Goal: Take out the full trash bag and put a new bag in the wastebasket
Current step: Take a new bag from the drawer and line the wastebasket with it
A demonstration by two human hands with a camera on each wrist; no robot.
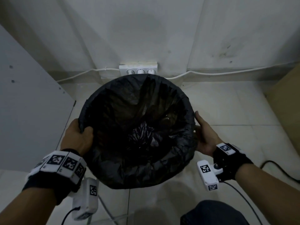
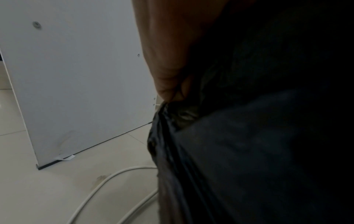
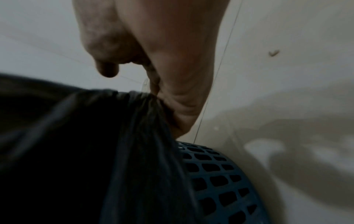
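Both hands sit on opposite sides of a round wastebasket [image 3: 220, 180] lined with a black trash bag [image 1: 136, 127]. At about 9 o'clock on the rim, the left hand [image 1: 78, 137] has its thumb hooked over the edge and its fingers curled beneath, pinching a fold of the bag; the left wrist view shows the plastic bunched between fingertips [image 2: 168, 84] and gathered into pleats just below them. At about 3 o'clock, the right hand [image 1: 206, 135] lies along the outside of the bag's folded-over edge. From the head view its thumb points toward 12 o'clock, while the right wrist view shows the thumb and fingers closed on a gathered tuft of the plastic, just above the blue mesh wall of the basket.

The bag is in the basket, its mouth stretched over the rim and folded down the outside. Crumpled dark plastic lies at the bottom; what else is inside is too dim to tell.

The basket stands on a pale tiled floor [image 1: 227, 111]. At 12 o'clock, just behind it, a white power strip [image 1: 138, 70] rests against the wall [image 1: 146, 30], with a white cable [image 1: 81, 75] running along the base. A white panel [image 1: 24, 103] stands at 9 o'clock, a brown cardboard box [image 1: 285, 103] at 3 o'clock, and a black cord [image 1: 280, 169] crosses the floor at 4 o'clock.
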